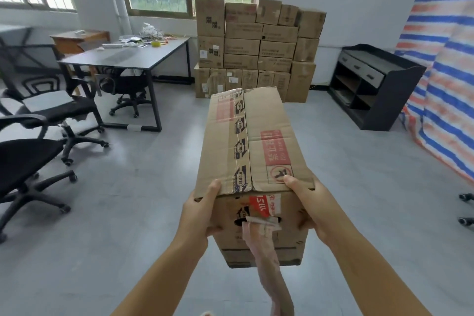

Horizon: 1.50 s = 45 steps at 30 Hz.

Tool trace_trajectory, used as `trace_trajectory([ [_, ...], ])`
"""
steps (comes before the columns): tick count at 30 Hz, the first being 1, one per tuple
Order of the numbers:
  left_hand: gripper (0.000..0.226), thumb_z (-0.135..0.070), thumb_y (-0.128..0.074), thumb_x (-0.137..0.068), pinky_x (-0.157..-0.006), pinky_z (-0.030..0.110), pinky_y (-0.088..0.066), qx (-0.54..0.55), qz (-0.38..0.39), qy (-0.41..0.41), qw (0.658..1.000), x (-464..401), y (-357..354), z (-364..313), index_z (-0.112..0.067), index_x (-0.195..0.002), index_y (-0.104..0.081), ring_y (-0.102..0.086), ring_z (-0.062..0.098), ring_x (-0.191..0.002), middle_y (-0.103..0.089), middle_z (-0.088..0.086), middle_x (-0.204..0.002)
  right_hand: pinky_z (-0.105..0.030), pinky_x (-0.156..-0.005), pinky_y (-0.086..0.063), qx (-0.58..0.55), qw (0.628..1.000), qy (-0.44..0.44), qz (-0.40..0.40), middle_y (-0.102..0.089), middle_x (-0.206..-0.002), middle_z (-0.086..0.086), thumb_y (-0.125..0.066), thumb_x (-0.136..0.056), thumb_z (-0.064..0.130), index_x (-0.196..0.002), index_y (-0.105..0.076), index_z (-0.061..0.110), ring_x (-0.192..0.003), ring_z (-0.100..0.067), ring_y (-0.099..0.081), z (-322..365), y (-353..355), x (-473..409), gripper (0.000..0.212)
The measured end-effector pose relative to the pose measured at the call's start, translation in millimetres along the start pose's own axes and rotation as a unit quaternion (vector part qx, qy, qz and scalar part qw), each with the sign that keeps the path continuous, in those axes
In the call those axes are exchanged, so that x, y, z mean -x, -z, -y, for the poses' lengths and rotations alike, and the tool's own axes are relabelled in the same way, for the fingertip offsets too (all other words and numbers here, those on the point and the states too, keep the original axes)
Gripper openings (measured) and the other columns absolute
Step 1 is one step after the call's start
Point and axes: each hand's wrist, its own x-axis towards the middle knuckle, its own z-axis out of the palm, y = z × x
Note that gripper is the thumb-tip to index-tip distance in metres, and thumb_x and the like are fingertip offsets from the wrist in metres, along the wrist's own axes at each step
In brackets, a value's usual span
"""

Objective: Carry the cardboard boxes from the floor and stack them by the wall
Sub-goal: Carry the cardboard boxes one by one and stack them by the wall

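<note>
I hold a long cardboard box (266,120) in the air in front of me, its taped top with red labels facing up. My left hand (198,209) grips its near left corner, thumb on top. My right hand (306,204) grips the near right corner the same way. A strip of loose tape hangs from the box's near end. Straight ahead, a stack of cardboard boxes (256,46) stands several rows high against the far wall under the window.
A grey desk (128,56) with clutter stands at the left, with black office chairs (38,115) beside it. A black low cabinet (374,82) sits at the right wall. A striped tarp (443,59) hangs at the far right. Grey floor (154,161) lies between me and the stack.
</note>
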Motion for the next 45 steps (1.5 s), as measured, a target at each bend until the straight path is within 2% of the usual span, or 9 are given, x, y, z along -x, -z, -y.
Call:
trace_trajectory([
  [12, 0.037, -0.042, -0.063, -0.086, -0.071, 0.052, -0.059, 0.025, 0.018, -0.021, 0.999, -244.6, -39.7, -122.3, -0.02, -0.116, -0.06, -0.066, 0.013, -0.088, -0.068, -0.003, -0.095, -0.017, -0.042, -0.046, 0.005, 0.999, 0.04, -0.018, -0.075, -0.083, 0.004, -0.061, -0.089, 0.033, -0.11, -0.057, 0.036, -0.066, -0.01, -0.071, 88.1, -62.3, -248.8, 0.022],
  [18, 0.037, -0.043, -0.063, -0.086, -0.077, 0.054, -0.057, 0.021, 0.003, -0.042, 0.999, -358.9, -76.2, -161.8, -0.021, -0.115, -0.061, -0.066, 0.015, -0.092, -0.069, -0.003, -0.097, -0.017, -0.042, -0.046, 0.014, 0.998, 0.055, -0.002, -0.074, -0.087, 0.003, -0.061, -0.088, 0.037, -0.112, -0.055, 0.037, -0.066, -0.007, -0.07, 110.2, -71.9, -381.2, 0.024],
  [22, 0.027, -0.043, -0.063, -0.085, -0.077, 0.055, -0.057, 0.027, -0.01, -0.072, 0.997, -444.1, -116.3, -187.5, -0.025, -0.106, -0.064, -0.067, 0.006, -0.079, -0.072, -0.013, -0.078, -0.017, -0.041, -0.046, 0.009, 0.998, 0.064, 0.01, -0.072, -0.087, 0.004, -0.063, -0.087, 0.038, -0.106, -0.054, 0.037, -0.063, -0.003, -0.069, 127.3, -67.8, -484.2, 0.021],
  [24, 0.024, -0.042, -0.063, -0.085, -0.075, 0.055, -0.057, 0.028, -0.013, -0.087, 0.996, -485.3, -139.3, -202.8, -0.026, -0.103, -0.066, -0.068, 0.002, -0.069, -0.072, -0.017, -0.072, -0.019, -0.044, -0.047, 0.014, 0.998, 0.065, 0.013, -0.073, -0.089, 0.005, -0.063, -0.086, 0.04, -0.112, -0.054, 0.036, -0.066, -0.004, -0.07, 140.3, -61.9, -534.1, 0.027],
  [29, 0.028, -0.042, -0.063, -0.087, -0.075, 0.054, -0.058, 0.033, 0.01, -0.11, 0.993, -585.2, -205.5, -246.9, -0.026, -0.109, -0.064, -0.069, 0.012, -0.082, -0.072, -0.013, -0.078, -0.015, -0.043, -0.046, 0.025, 0.995, 0.092, 0.005, -0.073, -0.078, 0.013, -0.062, -0.087, 0.042, -0.116, -0.053, 0.039, -0.065, -0.002, -0.069, 180.7, -36.3, -649.1, 0.03],
  [33, 0.028, -0.041, -0.063, -0.087, -0.07, 0.049, -0.06, 0.042, 0.016, -0.115, 0.992, -659.0, -243.7, -267.8, -0.024, -0.109, -0.062, -0.069, 0.005, -0.072, -0.072, -0.013, -0.077, -0.019, -0.052, -0.048, 0.054, 0.993, 0.105, -0.001, -0.073, -0.091, 0.014, -0.061, -0.086, 0.046, -0.13, -0.046, 0.04, -0.074, -0.003, -0.07, 204.4, -26.8, -728.5, 0.047],
  [36, 0.026, -0.041, -0.064, -0.086, -0.067, 0.048, -0.06, 0.052, 0.018, -0.108, 0.993, -720.3, -267.5, -286.7, -0.023, -0.105, -0.061, -0.069, 0.004, -0.069, -0.072, -0.012, -0.072, -0.018, -0.052, -0.047, 0.068, 0.992, 0.109, -0.012, -0.071, -0.099, 0.012, -0.061, -0.086, 0.047, -0.137, -0.04, 0.039, -0.072, 0.0, -0.069, 218.3, -26.4, -789.3, 0.056],
  [40, 0.025, -0.041, -0.065, -0.085, -0.067, 0.052, -0.059, 0.065, 0.027, -0.097, 0.993, -809.1, -292.6, -309.2, -0.023, -0.102, -0.062, -0.068, 0.014, -0.082, -0.071, -0.002, -0.088, -0.033, -0.071, -0.053, 0.081, 0.99, 0.114, -0.035, -0.067, -0.112, 0.008, -0.061, -0.084, 0.05, -0.141, -0.036, 0.039, -0.093, -0.012, -0.067, 233.8, -37.1, -878.6, 0.062],
  [45, 0.029, -0.041, -0.065, -0.085, -0.067, 0.051, -0.059, 0.082, 0.035, -0.116, 0.989, -935.3, -310.7, -367.0, -0.022, -0.107, -0.062, -0.065, 0.013, -0.088, -0.068, -0.002, -0.097, -0.029, -0.067, -0.051, 0.082, 0.984, 0.15, -0.054, -0.068, -0.107, 0.011, -0.062, -0.083, 0.049, -0.138, -0.04, 0.038, -0.093, -0.011, -0.066, 273.2, -73.2, -1002.7, 0.061],
])
